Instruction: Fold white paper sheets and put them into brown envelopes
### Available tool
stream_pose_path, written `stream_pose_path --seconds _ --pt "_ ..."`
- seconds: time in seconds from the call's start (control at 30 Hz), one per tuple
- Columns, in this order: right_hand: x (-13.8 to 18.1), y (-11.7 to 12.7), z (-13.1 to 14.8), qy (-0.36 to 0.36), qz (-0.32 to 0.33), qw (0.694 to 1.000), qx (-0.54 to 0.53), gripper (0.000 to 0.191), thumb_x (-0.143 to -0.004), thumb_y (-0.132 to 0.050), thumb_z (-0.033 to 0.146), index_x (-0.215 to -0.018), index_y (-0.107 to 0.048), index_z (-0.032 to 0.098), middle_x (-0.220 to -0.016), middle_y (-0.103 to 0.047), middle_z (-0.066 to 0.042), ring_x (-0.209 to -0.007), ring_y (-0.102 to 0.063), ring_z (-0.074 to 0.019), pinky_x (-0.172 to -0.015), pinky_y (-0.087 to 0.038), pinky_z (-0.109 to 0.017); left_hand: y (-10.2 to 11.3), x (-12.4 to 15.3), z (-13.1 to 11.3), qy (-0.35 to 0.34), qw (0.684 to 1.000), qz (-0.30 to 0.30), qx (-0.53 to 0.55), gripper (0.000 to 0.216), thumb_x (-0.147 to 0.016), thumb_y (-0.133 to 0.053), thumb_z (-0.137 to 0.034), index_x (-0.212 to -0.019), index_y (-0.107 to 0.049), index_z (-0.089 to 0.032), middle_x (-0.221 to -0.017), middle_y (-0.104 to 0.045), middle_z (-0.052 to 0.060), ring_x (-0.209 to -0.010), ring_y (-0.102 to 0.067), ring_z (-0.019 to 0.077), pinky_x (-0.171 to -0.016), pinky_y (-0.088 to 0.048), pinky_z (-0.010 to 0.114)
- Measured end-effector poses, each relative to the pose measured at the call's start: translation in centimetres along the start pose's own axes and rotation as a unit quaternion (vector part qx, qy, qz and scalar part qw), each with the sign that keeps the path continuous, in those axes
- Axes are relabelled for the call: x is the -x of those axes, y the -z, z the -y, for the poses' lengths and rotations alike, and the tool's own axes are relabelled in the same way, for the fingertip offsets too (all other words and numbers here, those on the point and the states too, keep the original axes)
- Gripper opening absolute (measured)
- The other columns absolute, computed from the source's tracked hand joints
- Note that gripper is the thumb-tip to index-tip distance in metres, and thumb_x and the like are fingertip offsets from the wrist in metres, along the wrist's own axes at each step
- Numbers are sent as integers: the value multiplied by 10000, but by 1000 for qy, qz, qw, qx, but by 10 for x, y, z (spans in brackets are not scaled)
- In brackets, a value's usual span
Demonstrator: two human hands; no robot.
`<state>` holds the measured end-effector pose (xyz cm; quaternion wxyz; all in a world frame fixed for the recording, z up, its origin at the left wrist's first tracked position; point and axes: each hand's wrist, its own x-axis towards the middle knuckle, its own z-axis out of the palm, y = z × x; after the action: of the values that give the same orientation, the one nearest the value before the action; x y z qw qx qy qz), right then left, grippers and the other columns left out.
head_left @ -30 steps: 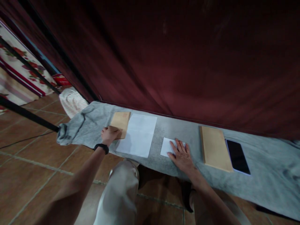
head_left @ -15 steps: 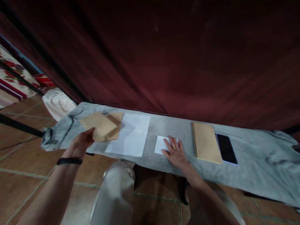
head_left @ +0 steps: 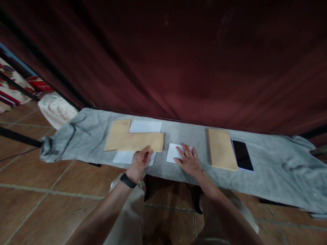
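My left hand (head_left: 140, 160) pinches the near edge of a brown envelope (head_left: 143, 142) and holds it crosswise over a large white sheet (head_left: 145, 126). Behind it lies a stack of brown envelopes (head_left: 118, 131). My right hand (head_left: 188, 160) lies flat, fingers spread, on a small folded white paper (head_left: 173, 152) just right of the held envelope. All of this rests on a low bench covered with a grey cloth (head_left: 87, 132).
A second stack of brown envelopes (head_left: 221, 148) and a dark phone (head_left: 242, 155) lie to the right on the cloth. A dark red curtain (head_left: 178, 61) hangs behind the bench. A black pole (head_left: 17, 136), a striped white bundle (head_left: 56, 109) and tiled floor are at left.
My left hand lifted one brown envelope off the left stack and carried it right, over the large white sheet. The right hand stayed on the small paper.
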<state>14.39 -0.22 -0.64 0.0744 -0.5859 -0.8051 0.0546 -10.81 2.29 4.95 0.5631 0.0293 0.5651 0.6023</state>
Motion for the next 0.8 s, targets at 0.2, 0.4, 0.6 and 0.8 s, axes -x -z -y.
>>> stream_pose_path --seconds 0.2,0.4,0.6,0.8 --pt "-1 0 0 -6 7 1000 -10 650 -1003 -420 588 -1573 -339 285 -1661 -259 -124 -1516 -284 -324 -1223 -157 -605 11 6 8 5 999 31 -33 268 -665 -773 44 -623 -584 -141 -609 -673 -29 -578 -677 93 -645 -582 184" --pt "-1 7 2 -11 22 1000 -14 657 -1009 -423 580 -1581 -321 274 -1667 -232 -138 -1523 -268 -328 -1226 -150 -601 29 29 16 3 997 63 -47 200 -715 -750 -21 -662 -615 -158 -677 -692 -13 -649 -694 114 -731 -590 235" --pt "0 4 1 -6 8 1000 -11 660 -1005 -445 575 -1582 -317 280 -1666 -232 -134 -1522 -269 -329 -1227 -153 -600 48 68 39 -61 953 183 -234 180 -809 -751 -304 -928 -696 -181 -895 -757 72 -836 -740 210 -809 -609 350" --pt "4 4 1 9 -3 1000 10 566 -1048 -385 442 -1582 -319 267 -1664 -234 -135 -1524 -263 -331 -1222 -163 -605 -6 60 77 -418 606 333 -590 545 -1023 -400 -446 -1472 -470 -146 -1590 -408 159 -1492 -351 269 -1209 -343 469"
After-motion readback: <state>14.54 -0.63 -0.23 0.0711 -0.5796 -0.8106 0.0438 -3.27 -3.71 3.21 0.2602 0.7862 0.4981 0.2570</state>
